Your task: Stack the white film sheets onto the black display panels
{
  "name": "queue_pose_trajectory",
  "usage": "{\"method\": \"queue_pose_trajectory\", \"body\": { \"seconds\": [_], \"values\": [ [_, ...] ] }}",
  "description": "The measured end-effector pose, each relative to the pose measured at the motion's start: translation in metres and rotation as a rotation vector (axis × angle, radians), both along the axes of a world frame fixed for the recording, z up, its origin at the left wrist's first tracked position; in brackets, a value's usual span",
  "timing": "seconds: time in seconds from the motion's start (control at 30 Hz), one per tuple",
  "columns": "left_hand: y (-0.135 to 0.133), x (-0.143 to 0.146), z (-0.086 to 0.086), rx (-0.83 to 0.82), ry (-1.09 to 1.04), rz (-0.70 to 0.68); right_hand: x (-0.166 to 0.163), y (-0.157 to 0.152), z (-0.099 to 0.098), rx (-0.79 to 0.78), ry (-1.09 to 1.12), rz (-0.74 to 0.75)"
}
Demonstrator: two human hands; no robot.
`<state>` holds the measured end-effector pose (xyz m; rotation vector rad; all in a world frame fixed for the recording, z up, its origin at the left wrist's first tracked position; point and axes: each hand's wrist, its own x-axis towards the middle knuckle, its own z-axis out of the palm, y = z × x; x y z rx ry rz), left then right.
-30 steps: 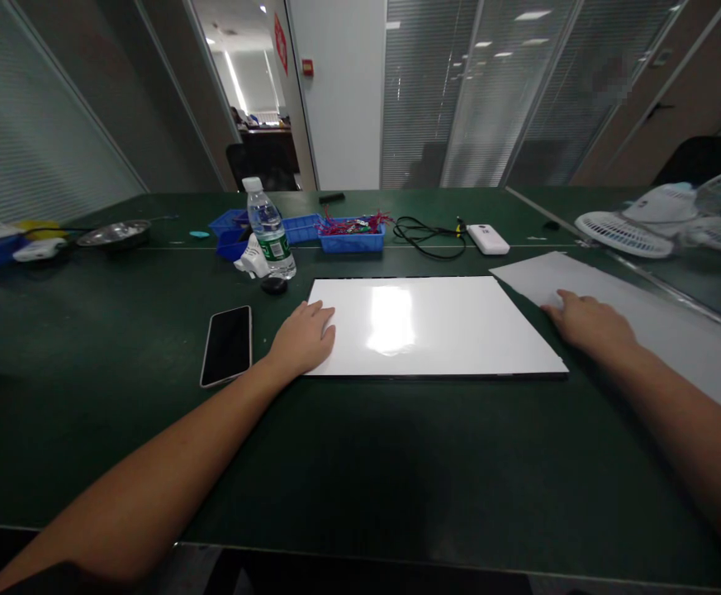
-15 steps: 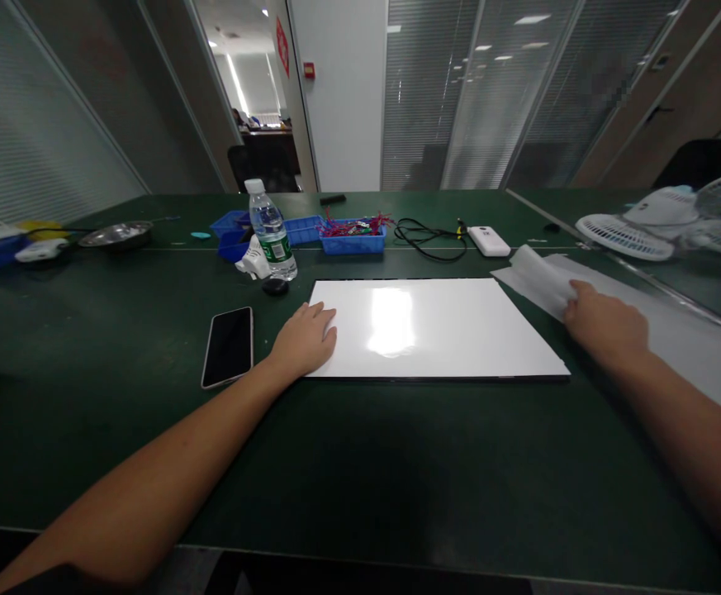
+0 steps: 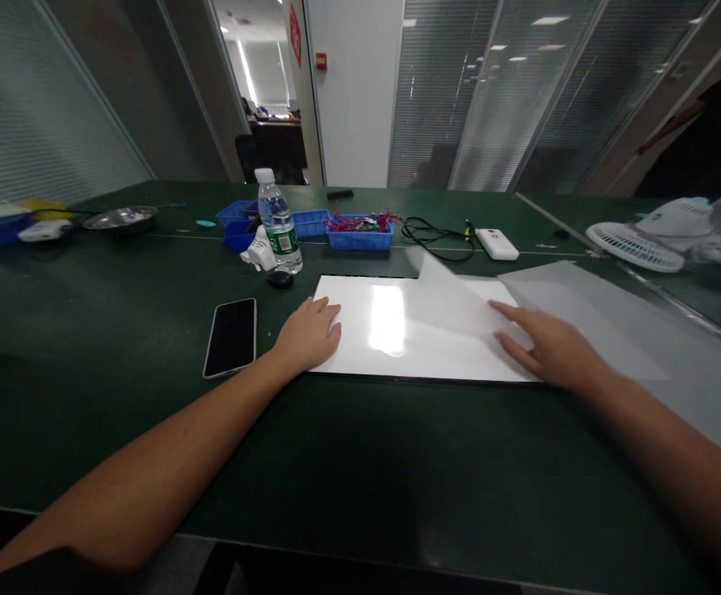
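Observation:
A glossy white panel with a thin dark edge lies flat on the green table. My left hand rests on its left end, fingers stretched out. Over the panel's right end is my right hand, with thumb and index finger apart. A thin, whitish see-through sheet rises in a blurred pointed fold over the panel, just left of my right fingertips. I cannot tell whether those fingers touch it. More pale sheet lies on the table to the right, partly behind my right forearm.
A phone lies left of my left hand. Behind the panel stand a water bottle, a blue tray of red wires, a black cable and a white box-shaped device. A white fan lies at the right.
My right hand has moved left from the loose sheet to the panel's right end, and its fingers have spread. The sheet's curled end now stands over the panel. My left hand stays put.

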<state>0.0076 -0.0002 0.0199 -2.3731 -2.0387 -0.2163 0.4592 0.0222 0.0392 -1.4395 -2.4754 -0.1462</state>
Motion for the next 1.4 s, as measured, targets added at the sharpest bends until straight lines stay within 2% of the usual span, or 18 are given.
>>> {"method": "queue_pose_trajectory", "body": {
  "seconds": [0.1, 0.17, 0.4, 0.63, 0.73, 0.87, 0.93, 1.0, 1.13, 1.4],
  "values": [
    [0.000, 0.000, 0.001, -0.009, 0.012, -0.003, -0.013, -0.002, -0.009, -0.133, 0.015, 0.301],
    [0.000, 0.001, 0.001, -0.005, 0.023, -0.004, -0.018, -0.003, -0.011, -0.149, 0.045, 0.403],
    [0.001, 0.001, -0.002, 0.026, -0.014, 0.012, -0.023, -0.009, -0.015, -0.168, 0.099, 0.440],
    [0.002, 0.002, -0.002, 0.003, -0.045, 0.015, -0.038, -0.022, -0.016, -0.188, 0.098, 0.569],
    [0.002, 0.002, -0.002, -0.005, -0.045, 0.017, -0.028, -0.015, -0.011, -0.070, 0.132, 0.513],
    [0.003, 0.001, -0.004, 0.004, -0.050, 0.011, 0.002, 0.004, -0.009, 0.095, 0.154, 0.264],
    [0.003, 0.000, -0.005, 0.011, -0.060, 0.013, 0.015, 0.012, -0.011, 0.105, 0.139, 0.141],
    [0.003, 0.000, -0.006, 0.014, -0.062, 0.013, 0.022, 0.017, -0.013, 0.053, 0.129, 0.082],
    [0.003, 0.001, -0.004, 0.008, -0.067, 0.009, 0.019, 0.018, -0.017, -0.023, 0.145, 0.113],
    [0.003, 0.000, -0.004, -0.007, -0.070, 0.033, -0.002, 0.008, -0.020, -0.083, 0.158, 0.357]
  ]
}}
